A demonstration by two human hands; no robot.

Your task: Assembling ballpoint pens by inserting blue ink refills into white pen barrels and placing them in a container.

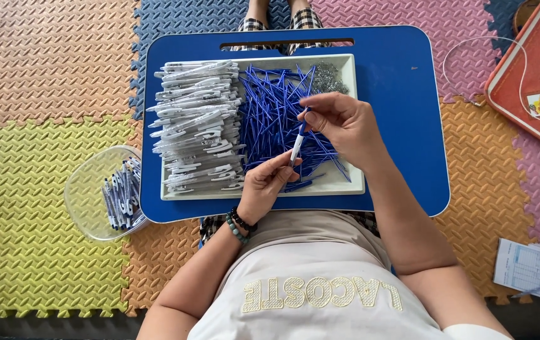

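White and blue, a pen (298, 146) stands nearly upright above the pale tray (345, 187), pinched low by the left hand (269, 186) and high by the right hand (340, 123); both sets of fingers are closed round it, with a blue refill seemingly at its tip (too small to be sure). If the grip slackens, I judge the pen could drop among the loose blue refills (273, 119) below. One tray sits on one blue lap desk (402, 126). White barrels (197, 126) are stacked too thickly to count, as are the springs (327, 77). One clear tub (87, 189) holds about a dozen finished pens.
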